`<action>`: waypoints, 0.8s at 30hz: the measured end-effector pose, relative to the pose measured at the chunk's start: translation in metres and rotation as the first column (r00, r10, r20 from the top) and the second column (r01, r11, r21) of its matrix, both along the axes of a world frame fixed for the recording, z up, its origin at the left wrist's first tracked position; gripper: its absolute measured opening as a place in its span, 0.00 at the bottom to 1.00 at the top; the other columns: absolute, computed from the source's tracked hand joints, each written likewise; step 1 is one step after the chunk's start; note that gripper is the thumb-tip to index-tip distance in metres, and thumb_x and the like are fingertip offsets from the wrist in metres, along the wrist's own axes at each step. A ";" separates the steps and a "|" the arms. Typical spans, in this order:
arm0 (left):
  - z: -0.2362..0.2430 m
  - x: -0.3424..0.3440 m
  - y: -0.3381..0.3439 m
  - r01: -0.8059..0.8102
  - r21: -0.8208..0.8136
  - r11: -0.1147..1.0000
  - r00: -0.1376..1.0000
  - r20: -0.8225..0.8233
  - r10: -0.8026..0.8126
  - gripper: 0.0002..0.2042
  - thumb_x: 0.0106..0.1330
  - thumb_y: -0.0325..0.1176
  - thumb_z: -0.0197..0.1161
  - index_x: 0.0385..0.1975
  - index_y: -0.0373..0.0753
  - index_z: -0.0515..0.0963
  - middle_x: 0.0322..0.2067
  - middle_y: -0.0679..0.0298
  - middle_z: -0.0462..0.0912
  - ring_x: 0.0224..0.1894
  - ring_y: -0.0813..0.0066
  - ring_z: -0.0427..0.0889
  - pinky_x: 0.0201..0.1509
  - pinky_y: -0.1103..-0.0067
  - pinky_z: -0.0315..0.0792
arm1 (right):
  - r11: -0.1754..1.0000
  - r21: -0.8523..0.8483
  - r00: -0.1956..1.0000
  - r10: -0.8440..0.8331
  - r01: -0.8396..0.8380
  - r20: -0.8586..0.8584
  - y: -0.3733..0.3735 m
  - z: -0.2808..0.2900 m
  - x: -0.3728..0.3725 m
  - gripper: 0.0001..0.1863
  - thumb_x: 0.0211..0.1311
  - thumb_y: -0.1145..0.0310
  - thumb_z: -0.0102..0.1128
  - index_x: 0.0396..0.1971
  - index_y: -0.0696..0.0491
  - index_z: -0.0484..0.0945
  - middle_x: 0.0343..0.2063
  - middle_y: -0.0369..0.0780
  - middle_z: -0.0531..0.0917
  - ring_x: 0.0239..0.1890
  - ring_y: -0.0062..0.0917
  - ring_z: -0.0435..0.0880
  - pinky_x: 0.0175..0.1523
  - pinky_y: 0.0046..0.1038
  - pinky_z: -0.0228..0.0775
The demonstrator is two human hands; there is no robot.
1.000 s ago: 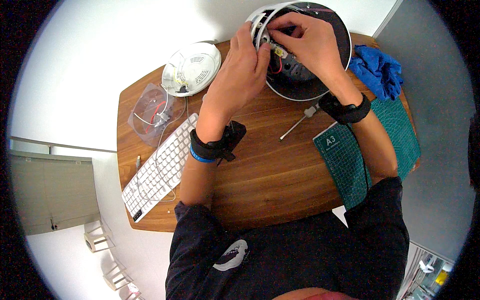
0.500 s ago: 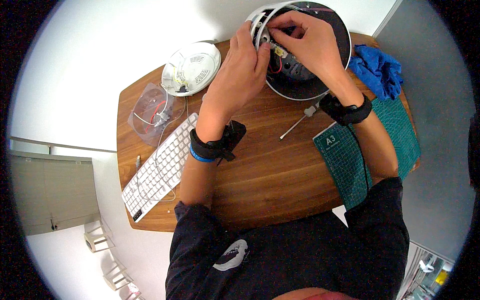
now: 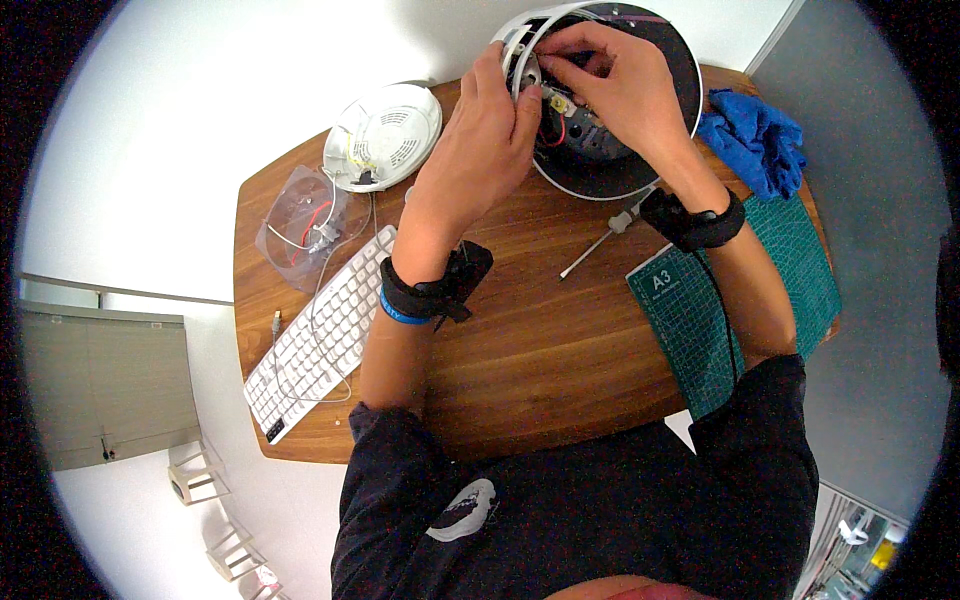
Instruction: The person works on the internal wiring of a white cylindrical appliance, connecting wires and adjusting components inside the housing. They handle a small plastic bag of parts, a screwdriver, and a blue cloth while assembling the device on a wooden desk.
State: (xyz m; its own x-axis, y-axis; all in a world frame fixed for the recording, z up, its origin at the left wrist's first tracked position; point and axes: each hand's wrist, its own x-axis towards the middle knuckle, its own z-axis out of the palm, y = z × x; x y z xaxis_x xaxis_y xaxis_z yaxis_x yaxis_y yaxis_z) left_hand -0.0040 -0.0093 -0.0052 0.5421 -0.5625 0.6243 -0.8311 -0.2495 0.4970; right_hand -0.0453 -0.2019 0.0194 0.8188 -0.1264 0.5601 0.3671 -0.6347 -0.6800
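Observation:
A round device (image 3: 640, 120) with a white rim and dark interior, holding grey parts, a small board and a red wire, stands at the back right of the desk. My left hand (image 3: 480, 145) has its fingers curled on the device's white rim at its left side, gripping it. My right hand (image 3: 630, 95) reaches into the interior, thumb and index finger pinched near the grey parts; what they hold is too hidden to name. A screwdriver (image 3: 595, 250) lies just below the device.
The wooden desk (image 3: 520, 350) carries a white perforated cover (image 3: 390, 135), a clear plastic piece (image 3: 300, 230) with wires, a white keyboard (image 3: 310, 340), a green cutting mat (image 3: 680, 350) and a crumpled blue cloth (image 3: 750, 140). A grey panel (image 3: 870, 300) borders it on the right. Chairs (image 3: 200, 475) stand lower left.

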 end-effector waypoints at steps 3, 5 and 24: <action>0.003 -0.003 0.000 0.005 -0.010 1.000 1.000 -0.029 -0.005 0.27 0.82 0.37 0.51 0.70 0.23 0.54 0.60 0.26 0.69 0.63 0.25 0.72 0.68 0.53 0.69 | 0.999 0.016 0.999 0.038 -0.038 0.032 -0.004 -0.003 0.001 0.12 0.69 0.69 0.72 0.49 0.54 0.89 0.34 0.35 0.90 0.28 0.12 0.82 0.32 0.17 0.73; 0.003 -0.003 0.000 0.002 -0.004 1.000 1.000 -0.031 -0.002 0.27 0.82 0.37 0.52 0.70 0.23 0.54 0.60 0.26 0.69 0.63 0.25 0.72 0.68 0.53 0.69 | 0.999 0.023 0.999 0.035 -0.036 0.017 -0.002 -0.002 0.001 0.12 0.69 0.69 0.72 0.49 0.54 0.89 0.35 0.35 0.91 0.28 0.12 0.82 0.33 0.18 0.74; 0.002 0.001 0.001 0.015 0.009 1.000 1.000 0.002 -0.015 0.28 0.82 0.38 0.52 0.72 0.24 0.54 0.63 0.27 0.69 0.65 0.28 0.71 0.69 0.54 0.68 | 0.987 0.155 0.999 0.036 -0.040 0.029 -0.005 -0.007 0.016 0.11 0.63 0.68 0.76 0.39 0.60 0.88 0.32 0.36 0.91 0.33 0.13 0.85 0.39 0.19 0.79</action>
